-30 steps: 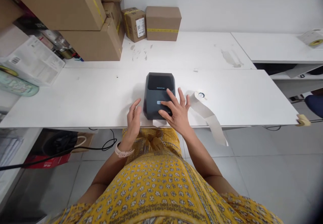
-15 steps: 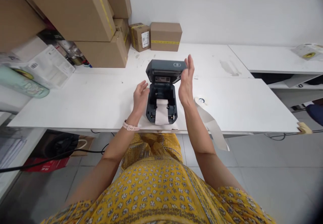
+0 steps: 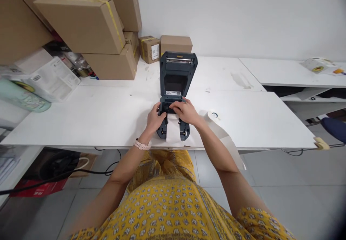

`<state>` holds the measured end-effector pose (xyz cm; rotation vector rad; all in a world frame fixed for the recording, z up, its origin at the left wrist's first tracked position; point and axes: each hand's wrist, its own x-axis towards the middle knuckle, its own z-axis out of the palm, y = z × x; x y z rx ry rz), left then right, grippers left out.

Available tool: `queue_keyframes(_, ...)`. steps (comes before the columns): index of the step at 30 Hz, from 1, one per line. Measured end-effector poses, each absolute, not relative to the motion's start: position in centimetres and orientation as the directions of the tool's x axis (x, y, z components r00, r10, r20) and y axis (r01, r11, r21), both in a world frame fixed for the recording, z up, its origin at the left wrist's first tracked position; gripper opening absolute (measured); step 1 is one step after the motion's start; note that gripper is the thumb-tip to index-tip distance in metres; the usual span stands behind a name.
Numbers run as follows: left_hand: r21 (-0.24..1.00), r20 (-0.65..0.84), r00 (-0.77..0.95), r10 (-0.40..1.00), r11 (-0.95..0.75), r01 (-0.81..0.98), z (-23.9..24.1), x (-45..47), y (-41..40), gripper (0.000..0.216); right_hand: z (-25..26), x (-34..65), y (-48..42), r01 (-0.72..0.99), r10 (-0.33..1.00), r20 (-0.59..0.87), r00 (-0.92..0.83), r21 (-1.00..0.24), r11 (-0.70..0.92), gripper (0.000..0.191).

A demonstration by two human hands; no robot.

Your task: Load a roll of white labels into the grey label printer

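Dark grey plastic label printer (image 3: 163,132) sits at the white surface's (image 3: 94,117) near edge, lid (image 3: 177,76) already raised upright. A white paper strip (image 3: 173,133) lies in its open bay, trailing out the front. The left hand (image 3: 155,119) and right hand (image 3: 186,112) reach in together; whether they grip anything is hidden.

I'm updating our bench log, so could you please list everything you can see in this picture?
label printer: one, dark grey, table's front middle, lid open upright.
label strip: one, white, lying out of the printer's bay.
label roll: one, white, right of printer, tail hanging over the edge.
cardboard boxes: several, brown, yellow tape, stacked back left.
printed packets: a few, white and green, far left.
table: white, under the printer.
cable: one, black, under the table.
watch: one, pale pink, left wrist.
left hand: fingers on the printer's left wall.
right hand: fingers in the bay.
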<state>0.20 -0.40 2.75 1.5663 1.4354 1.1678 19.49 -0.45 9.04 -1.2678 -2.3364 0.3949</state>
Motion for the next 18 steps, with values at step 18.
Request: queue_keyframes(18, 0.806, 0.193, 0.022, 0.981, -0.172, 0.566, 3.8, 0.4, -1.4, 0.067, 16.6, 28.5, -0.7, 0.254, 0.696, 0.096, -0.711, -0.889, 0.381, 0.058)
